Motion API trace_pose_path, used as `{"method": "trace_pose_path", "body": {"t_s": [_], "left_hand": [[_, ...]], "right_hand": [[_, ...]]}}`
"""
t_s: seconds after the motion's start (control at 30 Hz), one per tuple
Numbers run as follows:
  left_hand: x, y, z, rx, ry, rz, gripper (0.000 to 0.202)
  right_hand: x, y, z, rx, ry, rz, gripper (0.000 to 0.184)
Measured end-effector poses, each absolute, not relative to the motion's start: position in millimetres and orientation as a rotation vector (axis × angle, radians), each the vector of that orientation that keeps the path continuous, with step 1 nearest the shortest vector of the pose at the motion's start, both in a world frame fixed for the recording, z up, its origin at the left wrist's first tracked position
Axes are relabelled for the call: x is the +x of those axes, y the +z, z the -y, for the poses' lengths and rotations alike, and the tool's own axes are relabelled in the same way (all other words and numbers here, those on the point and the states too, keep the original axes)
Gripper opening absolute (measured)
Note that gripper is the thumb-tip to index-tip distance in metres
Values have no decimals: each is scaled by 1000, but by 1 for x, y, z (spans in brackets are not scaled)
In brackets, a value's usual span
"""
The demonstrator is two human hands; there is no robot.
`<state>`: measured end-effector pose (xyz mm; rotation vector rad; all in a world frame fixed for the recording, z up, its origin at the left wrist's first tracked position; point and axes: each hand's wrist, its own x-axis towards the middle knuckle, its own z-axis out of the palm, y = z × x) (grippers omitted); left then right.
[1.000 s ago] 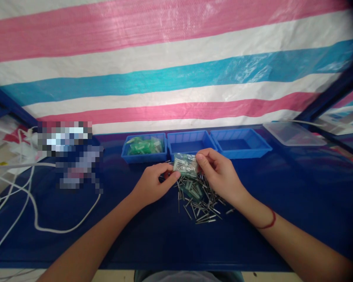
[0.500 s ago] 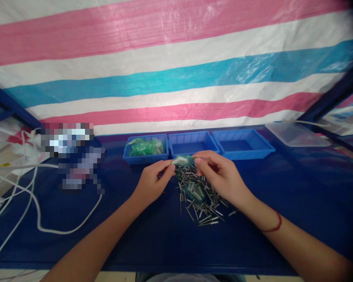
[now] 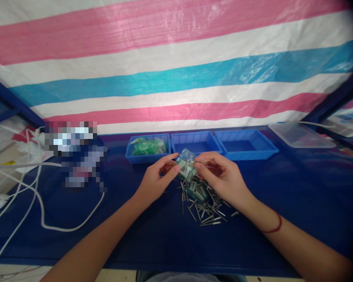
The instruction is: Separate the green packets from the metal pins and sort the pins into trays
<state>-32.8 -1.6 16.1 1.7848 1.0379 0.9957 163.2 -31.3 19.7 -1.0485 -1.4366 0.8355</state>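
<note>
Between my hands is a small clear plastic bag (image 3: 186, 162) with pale green and metallic small parts inside. My right hand (image 3: 223, 174) pinches its right side between thumb and fingers. On the bag's left edge are the thumb and fingertips of my left hand (image 3: 157, 176), in a loose grip; the fingertips behind are partly hidden. Just below lies a loose pile of metal pop rivets (image 3: 210, 217), thin shanks pointing every way. Among them rests a second bag (image 3: 196, 191) of pale, elongated pieces. My right hand covers part of the pile.
Three blue trays stand behind my hands: the left tray (image 3: 147, 158) holds green bags, beside a middle tray (image 3: 194, 137) and a right tray (image 3: 247, 156). A clear lid (image 3: 301, 136) lies at far right. White cables (image 3: 42, 211) loop across the left. A striped sheet (image 3: 176, 84) hangs behind.
The bag has turned from lying flat and stretched between my hands to hanging more upright, its top raised. My left fingers have spread from a tight pinch to a looser one.
</note>
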Motion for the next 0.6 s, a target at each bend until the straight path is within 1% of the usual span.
{"method": "trace_pose_path", "body": {"t_s": [0.1, 0.3, 0.6], "left_hand": [[-34, 15, 1, 1834, 961, -1086, 29], [-38, 23, 1, 1924, 1056, -1135, 21], [-40, 27, -2, 1975, 1147, -1181, 17]], "right_hand": [[163, 21, 33, -1041, 831, 1458, 13], [164, 24, 35, -1004, 893, 1447, 30], [164, 26, 35, -977, 879, 1473, 30]]}}
